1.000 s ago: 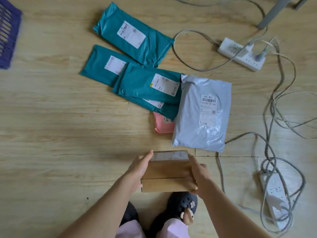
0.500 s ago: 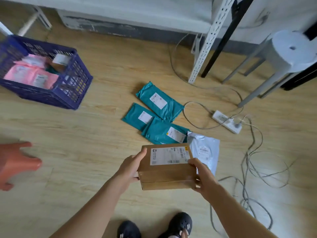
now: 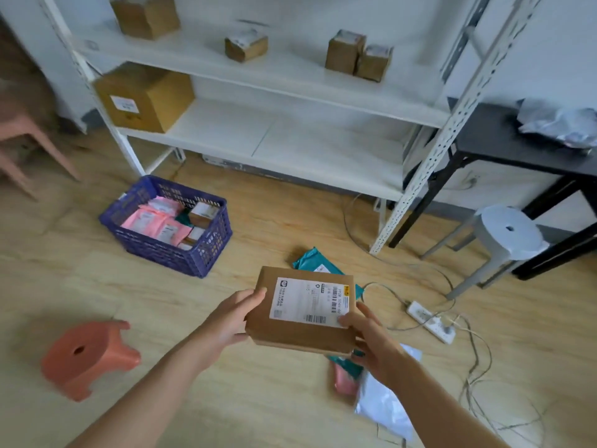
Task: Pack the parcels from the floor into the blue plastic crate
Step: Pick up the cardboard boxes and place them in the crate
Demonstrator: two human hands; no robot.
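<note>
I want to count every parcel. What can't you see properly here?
- Head view: the cardboard box and both hands, left, right, hide most of the floor parcels.
- The blue crate wall hides its lower contents.
- Label text is too blurred to read.

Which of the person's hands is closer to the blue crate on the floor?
Left. The left hand grips the cardboard box's left edge, on the side towards the blue crate. The right hand holds the box's right corner, farther from the crate.

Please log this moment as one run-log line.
cardboard box | held by left hand, right hand | above floor | blue crate ahead-left
</note>
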